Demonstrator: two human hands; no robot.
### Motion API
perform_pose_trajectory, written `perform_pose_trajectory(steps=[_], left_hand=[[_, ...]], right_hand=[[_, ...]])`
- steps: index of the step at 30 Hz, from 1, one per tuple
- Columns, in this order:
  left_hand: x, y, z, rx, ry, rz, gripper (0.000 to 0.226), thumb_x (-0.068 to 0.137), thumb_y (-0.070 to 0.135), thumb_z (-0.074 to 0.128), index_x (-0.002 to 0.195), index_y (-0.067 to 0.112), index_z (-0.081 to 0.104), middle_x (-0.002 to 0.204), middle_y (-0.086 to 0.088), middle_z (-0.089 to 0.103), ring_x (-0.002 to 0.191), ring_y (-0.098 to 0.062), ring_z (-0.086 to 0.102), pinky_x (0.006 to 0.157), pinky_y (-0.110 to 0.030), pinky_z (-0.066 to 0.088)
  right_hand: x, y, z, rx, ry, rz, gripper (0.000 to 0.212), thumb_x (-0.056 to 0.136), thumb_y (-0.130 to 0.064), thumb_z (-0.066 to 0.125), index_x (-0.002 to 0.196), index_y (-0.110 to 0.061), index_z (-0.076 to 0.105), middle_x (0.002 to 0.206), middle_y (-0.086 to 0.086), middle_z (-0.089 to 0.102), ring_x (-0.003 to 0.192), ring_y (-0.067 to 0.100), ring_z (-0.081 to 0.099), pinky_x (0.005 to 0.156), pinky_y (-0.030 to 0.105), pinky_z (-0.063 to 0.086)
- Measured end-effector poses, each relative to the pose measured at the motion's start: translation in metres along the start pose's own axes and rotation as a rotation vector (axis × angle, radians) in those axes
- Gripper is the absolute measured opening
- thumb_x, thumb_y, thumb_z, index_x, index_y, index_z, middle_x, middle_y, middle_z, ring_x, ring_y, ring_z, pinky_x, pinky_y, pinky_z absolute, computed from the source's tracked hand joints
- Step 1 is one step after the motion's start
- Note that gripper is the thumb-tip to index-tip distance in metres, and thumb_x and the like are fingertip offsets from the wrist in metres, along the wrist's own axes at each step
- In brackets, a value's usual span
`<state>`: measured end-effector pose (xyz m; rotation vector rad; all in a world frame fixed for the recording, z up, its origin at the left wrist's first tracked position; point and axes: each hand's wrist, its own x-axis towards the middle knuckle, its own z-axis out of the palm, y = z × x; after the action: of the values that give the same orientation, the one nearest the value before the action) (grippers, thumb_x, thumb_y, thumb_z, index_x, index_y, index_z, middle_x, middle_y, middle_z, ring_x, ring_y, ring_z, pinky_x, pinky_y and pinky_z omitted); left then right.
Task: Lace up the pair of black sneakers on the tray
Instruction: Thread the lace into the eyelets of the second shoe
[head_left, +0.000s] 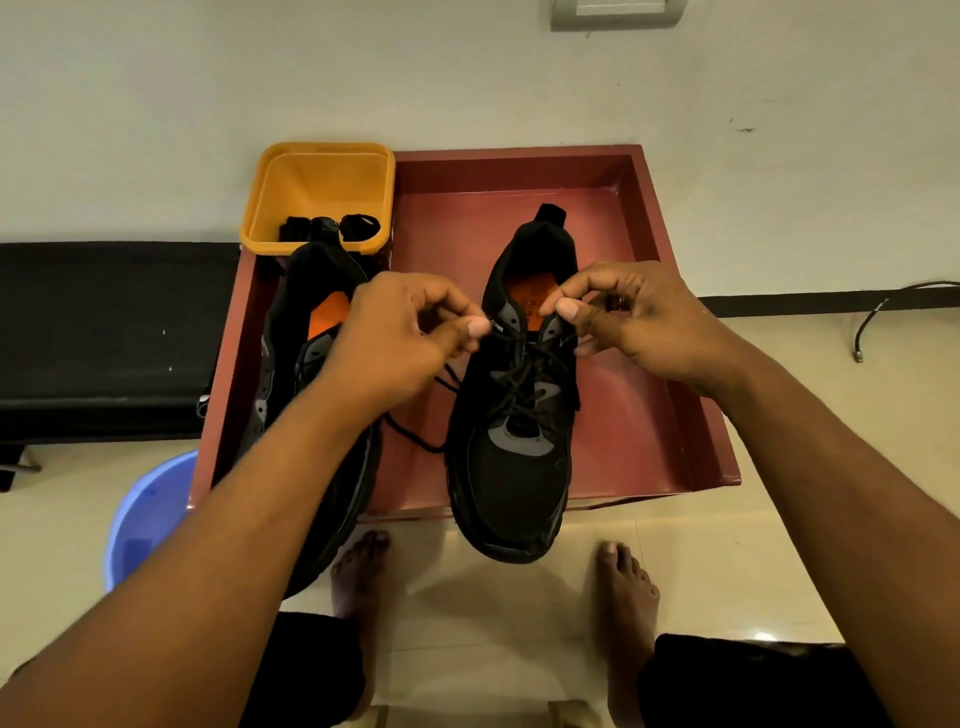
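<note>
Shallow maroon rectangular tray (649, 249), black orange-insoled mesh sneaker (511, 467) at centre, second black sneaker (291, 364) at 9 o'clock, square yellow plastic tub (317, 176) at 11 o'clock, left hand (400, 338) and right hand (639, 322) each pinching thin black lace (415, 441) at centre sneaker's collar.

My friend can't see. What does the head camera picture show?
A left hand and a right hand pinch the black lace at the top of a sneaker on a red tray. The second sneaker lies beside it, near a yellow tub.

Red tray (623, 364): L sneaker (285, 338), R sneaker (511, 478), yellow tub (322, 176) at far-L corner.
</note>
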<state>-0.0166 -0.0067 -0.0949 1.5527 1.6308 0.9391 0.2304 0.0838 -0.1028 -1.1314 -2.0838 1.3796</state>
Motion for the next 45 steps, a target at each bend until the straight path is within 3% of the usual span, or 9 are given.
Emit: perform_pose_trajectory(steps=[5, 16, 20, 24, 29, 33, 37, 42, 45], left_hand=[[0.004, 0.001, 0.001, 0.072, 0.044, 0.015, 0.005, 0.087, 0.013, 0.081, 0.086, 0.018, 0.079, 0.077, 0.006, 0.076, 0.071, -0.006, 0.072, 0.074, -0.034, 0.063], [0.005, -0.007, -0.002, 0.078, 0.13, -0.014, 0.006, 0.086, 0.019, 0.082, 0.084, 0.023, 0.079, 0.076, 0.01, 0.074, 0.075, -0.005, 0.071, 0.079, -0.04, 0.062], [-0.007, 0.006, 0.013, 0.036, 0.011, 0.056, 0.01, 0.085, 0.02, 0.084, 0.094, 0.02, 0.079, 0.084, 0.011, 0.075, 0.081, -0.003, 0.071, 0.078, -0.035, 0.062], [0.002, -0.003, 0.003, 0.033, 0.134, 0.03, 0.005, 0.087, 0.015, 0.081, 0.086, 0.02, 0.079, 0.078, 0.009, 0.075, 0.077, -0.009, 0.072, 0.079, -0.04, 0.061], [-0.008, 0.005, 0.015, 0.023, 0.029, 0.064, 0.013, 0.084, 0.018, 0.084, 0.096, 0.021, 0.079, 0.085, 0.009, 0.075, 0.083, -0.006, 0.072, 0.079, -0.034, 0.061], [0.002, -0.004, 0.0, 0.055, 0.138, 0.025, 0.007, 0.087, 0.014, 0.081, 0.086, 0.021, 0.079, 0.079, 0.01, 0.075, 0.078, -0.007, 0.071, 0.08, -0.038, 0.061], [-0.007, 0.005, 0.011, 0.007, 0.03, 0.046, 0.011, 0.084, 0.017, 0.084, 0.093, 0.021, 0.079, 0.084, 0.01, 0.075, 0.082, -0.006, 0.072, 0.08, -0.035, 0.062], [0.001, 0.0, 0.003, 0.048, 0.15, 0.041, 0.008, 0.086, 0.015, 0.082, 0.085, 0.023, 0.079, 0.079, 0.012, 0.074, 0.077, -0.007, 0.071, 0.078, -0.031, 0.06], [-0.004, 0.005, 0.007, 0.008, 0.083, 0.045, 0.011, 0.083, 0.021, 0.085, 0.093, 0.021, 0.079, 0.084, 0.011, 0.075, 0.082, -0.006, 0.072, 0.079, -0.03, 0.06]], right_hand=[[0.003, -0.006, 0.002, -0.009, 0.027, -0.03, 0.033, 0.089, -0.053, 0.07, 0.102, -0.024, 0.078, 0.103, 0.0, 0.075, 0.085, 0.031, 0.07, 0.073, 0.051, 0.065], [0.006, -0.001, 0.005, -0.015, 0.017, -0.012, 0.023, 0.09, -0.047, 0.073, 0.098, -0.027, 0.078, 0.1, 0.002, 0.076, 0.084, 0.03, 0.073, 0.074, 0.052, 0.065], [0.005, 0.001, 0.003, -0.015, 0.036, -0.002, 0.023, 0.089, -0.051, 0.073, 0.097, -0.03, 0.078, 0.098, 0.008, 0.075, 0.08, 0.03, 0.074, 0.073, 0.056, 0.064], [0.007, 0.0, 0.005, -0.024, 0.024, -0.005, 0.018, 0.092, -0.045, 0.074, 0.096, -0.028, 0.078, 0.099, 0.005, 0.075, 0.081, 0.029, 0.073, 0.073, 0.055, 0.064], [0.005, 0.0, 0.004, -0.011, 0.04, 0.006, 0.024, 0.088, -0.052, 0.073, 0.095, -0.029, 0.078, 0.098, 0.01, 0.074, 0.08, 0.032, 0.073, 0.073, 0.056, 0.064], [0.007, -0.001, 0.006, -0.022, 0.027, -0.006, 0.023, 0.09, -0.048, 0.073, 0.096, -0.026, 0.077, 0.099, 0.004, 0.075, 0.082, 0.03, 0.072, 0.073, 0.052, 0.065], [0.006, 0.001, 0.005, -0.02, 0.034, 0.001, 0.027, 0.088, -0.055, 0.072, 0.096, -0.03, 0.078, 0.098, 0.01, 0.074, 0.082, 0.033, 0.073, 0.072, 0.054, 0.065], [0.008, 0.001, 0.005, -0.033, 0.031, -0.005, 0.024, 0.089, -0.053, 0.073, 0.095, -0.03, 0.077, 0.097, 0.012, 0.075, 0.077, 0.031, 0.073, 0.072, 0.056, 0.064], [0.006, 0.001, 0.005, -0.034, 0.04, 0.005, 0.025, 0.089, -0.052, 0.073, 0.095, -0.028, 0.077, 0.098, 0.009, 0.075, 0.076, 0.029, 0.073, 0.072, 0.056, 0.064]])
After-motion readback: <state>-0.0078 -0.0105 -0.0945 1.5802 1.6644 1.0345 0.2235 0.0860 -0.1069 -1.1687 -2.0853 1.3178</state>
